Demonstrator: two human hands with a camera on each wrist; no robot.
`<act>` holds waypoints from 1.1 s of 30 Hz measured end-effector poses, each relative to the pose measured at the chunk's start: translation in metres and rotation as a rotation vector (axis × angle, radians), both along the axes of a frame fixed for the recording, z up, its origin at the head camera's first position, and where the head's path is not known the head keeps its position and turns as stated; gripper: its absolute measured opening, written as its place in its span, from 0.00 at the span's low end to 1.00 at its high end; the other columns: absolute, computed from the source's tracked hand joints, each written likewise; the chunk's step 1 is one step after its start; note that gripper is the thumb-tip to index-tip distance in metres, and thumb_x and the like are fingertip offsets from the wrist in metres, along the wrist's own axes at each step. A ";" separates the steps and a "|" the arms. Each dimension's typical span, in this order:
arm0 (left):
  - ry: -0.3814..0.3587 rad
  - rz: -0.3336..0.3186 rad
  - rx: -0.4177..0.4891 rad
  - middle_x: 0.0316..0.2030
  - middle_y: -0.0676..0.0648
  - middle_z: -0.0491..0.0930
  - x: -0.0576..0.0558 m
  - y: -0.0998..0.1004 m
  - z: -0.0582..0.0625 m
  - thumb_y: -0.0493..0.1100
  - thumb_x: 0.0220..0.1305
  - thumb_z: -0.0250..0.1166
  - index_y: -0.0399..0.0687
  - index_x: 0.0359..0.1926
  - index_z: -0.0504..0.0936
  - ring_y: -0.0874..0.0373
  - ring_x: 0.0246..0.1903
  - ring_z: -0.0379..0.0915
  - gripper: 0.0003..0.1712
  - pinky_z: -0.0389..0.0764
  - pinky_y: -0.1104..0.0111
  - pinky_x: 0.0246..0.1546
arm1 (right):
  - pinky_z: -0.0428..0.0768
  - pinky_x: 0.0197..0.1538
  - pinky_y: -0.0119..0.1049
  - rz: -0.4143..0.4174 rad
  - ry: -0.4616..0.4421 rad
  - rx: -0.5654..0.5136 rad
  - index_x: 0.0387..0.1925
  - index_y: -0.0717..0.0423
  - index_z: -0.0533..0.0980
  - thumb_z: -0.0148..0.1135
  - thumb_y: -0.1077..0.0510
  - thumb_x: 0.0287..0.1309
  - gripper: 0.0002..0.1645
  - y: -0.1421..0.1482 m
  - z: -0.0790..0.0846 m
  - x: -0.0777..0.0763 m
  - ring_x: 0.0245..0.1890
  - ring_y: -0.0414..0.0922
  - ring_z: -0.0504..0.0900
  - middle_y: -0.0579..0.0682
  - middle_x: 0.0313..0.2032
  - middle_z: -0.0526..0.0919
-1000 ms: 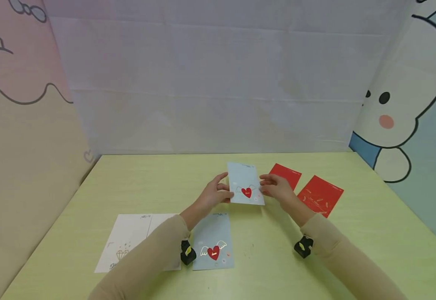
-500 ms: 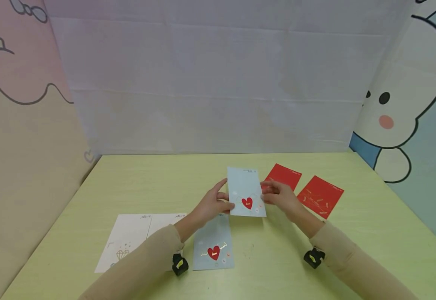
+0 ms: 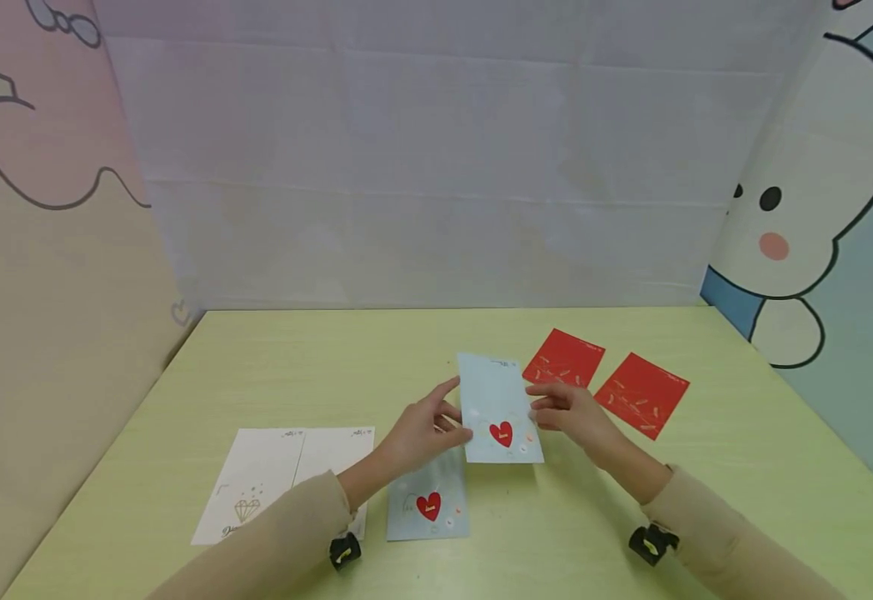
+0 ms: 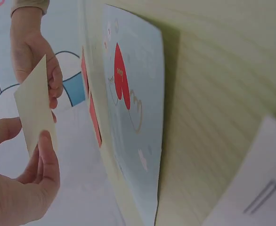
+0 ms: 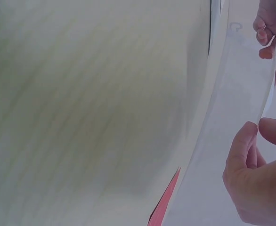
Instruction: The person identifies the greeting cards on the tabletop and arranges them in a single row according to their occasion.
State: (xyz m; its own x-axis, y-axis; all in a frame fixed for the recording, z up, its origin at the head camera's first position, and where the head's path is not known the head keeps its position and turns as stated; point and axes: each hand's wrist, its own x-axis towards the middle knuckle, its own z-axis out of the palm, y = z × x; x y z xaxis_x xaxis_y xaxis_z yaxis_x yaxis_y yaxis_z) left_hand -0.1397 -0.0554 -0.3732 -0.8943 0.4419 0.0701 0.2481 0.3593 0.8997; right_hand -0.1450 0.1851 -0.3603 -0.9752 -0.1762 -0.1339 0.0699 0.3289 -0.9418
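A light blue card point(image 3: 492, 396) with a red heart is held above the table, tilted toward me. My left hand point(image 3: 420, 429) pinches its left edge between thumb and fingers. At its right edge, my right hand point(image 3: 573, 418) pinches it the same way, clearer in the right wrist view, where the right hand point(image 5: 258, 174) has thumb and fingertips meeting on the thin edge. In the left wrist view the held card point(image 4: 36, 108) shows a plain pale side. A matching light blue card point(image 3: 429, 504) lies on the table below, its upper part hidden by the left hand and held card.
Two white cards point(image 3: 260, 462) lie edge to edge at the left, partly covered by the left sleeve point(image 3: 271, 533). Two red cards point(image 3: 566, 358) point(image 3: 642, 396) lie at the back right. A white cloth point(image 3: 436, 167) hangs behind the yellow-green table point(image 3: 294, 358).
Both hands have brought the held card nearer to me and slightly right, keeping their grip on its edges. The cards lying on the table have not moved.
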 end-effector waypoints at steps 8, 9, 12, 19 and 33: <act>0.222 -0.010 -0.272 0.46 0.49 0.70 0.017 0.001 0.004 0.49 0.50 0.67 0.39 0.63 0.58 0.56 0.43 0.68 0.43 0.72 0.70 0.39 | 0.75 0.42 0.43 -0.002 -0.032 0.057 0.50 0.66 0.70 0.59 0.62 0.52 0.22 0.008 0.000 0.014 0.36 0.47 0.76 0.55 0.38 0.76; 0.227 -0.008 -0.295 0.46 0.50 0.70 0.019 0.001 0.005 0.49 0.49 0.67 0.39 0.62 0.58 0.56 0.43 0.68 0.43 0.71 0.70 0.39 | 0.75 0.41 0.42 -0.001 -0.037 0.061 0.49 0.66 0.70 0.60 0.62 0.52 0.22 0.008 -0.001 0.015 0.36 0.47 0.77 0.54 0.38 0.76; 0.241 -0.017 -0.345 0.44 0.49 0.70 0.023 0.001 0.004 0.51 0.48 0.67 0.38 0.61 0.60 0.57 0.41 0.67 0.43 0.71 0.71 0.37 | 0.76 0.40 0.41 0.005 -0.053 0.073 0.48 0.66 0.70 0.61 0.62 0.51 0.22 0.009 -0.001 0.019 0.34 0.47 0.77 0.53 0.35 0.78; 0.228 -0.025 -0.425 0.38 0.51 0.71 0.029 -0.001 -0.002 0.54 0.46 0.68 0.37 0.59 0.64 0.59 0.38 0.63 0.42 0.69 0.71 0.35 | 0.77 0.36 0.38 0.036 -0.076 0.108 0.48 0.67 0.70 0.62 0.63 0.50 0.23 0.007 -0.008 0.025 0.31 0.47 0.78 0.52 0.28 0.78; 0.224 -0.109 -0.542 0.31 0.55 0.69 0.029 -0.002 -0.008 0.54 0.45 0.68 0.37 0.48 0.72 0.58 0.36 0.61 0.34 0.65 0.71 0.33 | 0.77 0.34 0.36 -0.011 -0.128 0.185 0.44 0.65 0.73 0.63 0.64 0.47 0.20 -0.001 -0.017 0.029 0.27 0.45 0.77 0.51 0.26 0.77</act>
State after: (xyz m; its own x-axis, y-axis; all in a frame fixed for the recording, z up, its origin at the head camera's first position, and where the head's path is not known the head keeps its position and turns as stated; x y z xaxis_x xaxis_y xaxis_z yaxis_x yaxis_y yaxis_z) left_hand -0.1110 -0.0578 -0.3814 -0.8312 0.5559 -0.0093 0.4719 0.7143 0.5167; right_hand -0.1157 0.1841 -0.3770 -0.9499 -0.1268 -0.2857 0.1892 0.4941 -0.8486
